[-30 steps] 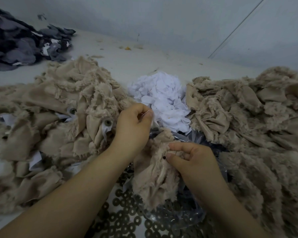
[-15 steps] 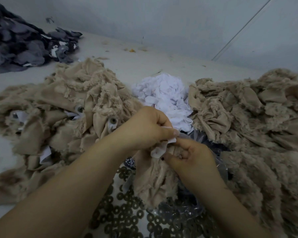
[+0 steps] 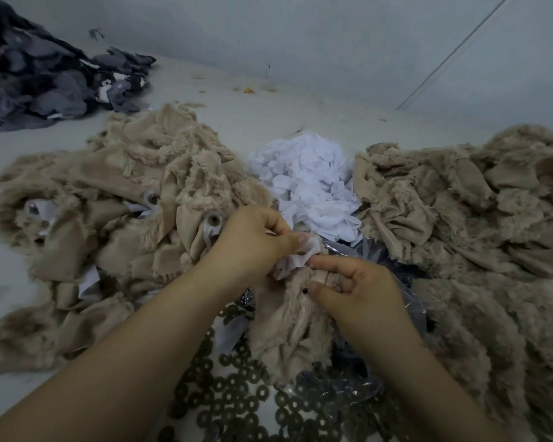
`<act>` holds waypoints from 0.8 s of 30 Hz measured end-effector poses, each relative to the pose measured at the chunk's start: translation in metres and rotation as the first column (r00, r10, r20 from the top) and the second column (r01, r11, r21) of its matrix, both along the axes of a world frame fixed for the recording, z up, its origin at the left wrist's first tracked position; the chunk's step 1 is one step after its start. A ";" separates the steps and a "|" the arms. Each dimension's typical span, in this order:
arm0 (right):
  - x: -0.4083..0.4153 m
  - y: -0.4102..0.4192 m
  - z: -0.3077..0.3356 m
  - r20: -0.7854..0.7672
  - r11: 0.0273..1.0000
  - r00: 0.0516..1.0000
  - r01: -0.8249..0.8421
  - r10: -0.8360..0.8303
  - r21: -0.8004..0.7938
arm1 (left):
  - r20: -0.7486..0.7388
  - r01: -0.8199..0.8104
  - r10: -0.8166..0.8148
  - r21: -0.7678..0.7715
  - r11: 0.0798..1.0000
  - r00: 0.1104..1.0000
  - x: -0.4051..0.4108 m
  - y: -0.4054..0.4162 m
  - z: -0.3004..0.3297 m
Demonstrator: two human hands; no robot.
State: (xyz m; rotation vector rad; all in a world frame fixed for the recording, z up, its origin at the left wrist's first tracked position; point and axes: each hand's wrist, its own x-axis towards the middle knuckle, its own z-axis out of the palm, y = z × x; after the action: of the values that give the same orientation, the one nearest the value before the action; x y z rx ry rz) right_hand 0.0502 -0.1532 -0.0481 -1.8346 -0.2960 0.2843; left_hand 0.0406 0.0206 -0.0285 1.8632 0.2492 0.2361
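White patch (image 3: pixel 301 260) pinched by left fingers (image 3: pixel 292 243), right fingers (image 3: pixel 331 262) gripping fur piece (image 3: pixel 284 330), washers (image 3: pixel 237 400), possibly plastic, below

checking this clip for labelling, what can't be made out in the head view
Head view: white patch, partly covered by the left hand; shape unclear.
Head view: beige fur piece, top hidden under the right hand; its black dot too small to identify.
Head view: dark grey pile, cut off by the left edge.
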 end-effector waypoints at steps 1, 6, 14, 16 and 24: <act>0.000 0.000 0.000 -0.002 1.000 1.000 -0.003 0.003 -0.001 | -0.014 0.033 -0.034 -0.014 0.999 0.999 -0.002 0.002 -0.001; 0.001 0.001 -0.001 -0.028 1.000 1.000 0.014 -0.013 0.014 | -0.050 0.087 -0.099 -0.201 0.976 0.994 -0.014 0.007 -0.005; -0.001 -0.001 -0.001 0.094 1.000 0.995 -0.029 0.029 -0.004 | 0.095 0.249 -0.230 -0.350 0.903 0.968 -0.024 -0.013 0.011; -0.003 -0.001 0.000 0.094 0.999 0.995 -0.045 0.042 0.024 | 0.068 0.230 -0.223 -0.133 0.964 0.972 -0.025 -0.020 0.010; -0.001 -0.001 0.001 -0.003 0.998 1.000 -0.028 0.028 0.063 | 0.111 0.149 -0.160 0.103 0.983 0.981 -0.026 -0.020 0.007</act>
State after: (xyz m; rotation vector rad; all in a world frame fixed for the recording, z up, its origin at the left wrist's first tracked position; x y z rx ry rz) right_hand 0.0488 -0.1546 -0.0470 -1.7687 -0.3254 0.2946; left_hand 0.0150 0.0009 -0.0216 1.9437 0.0105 0.2549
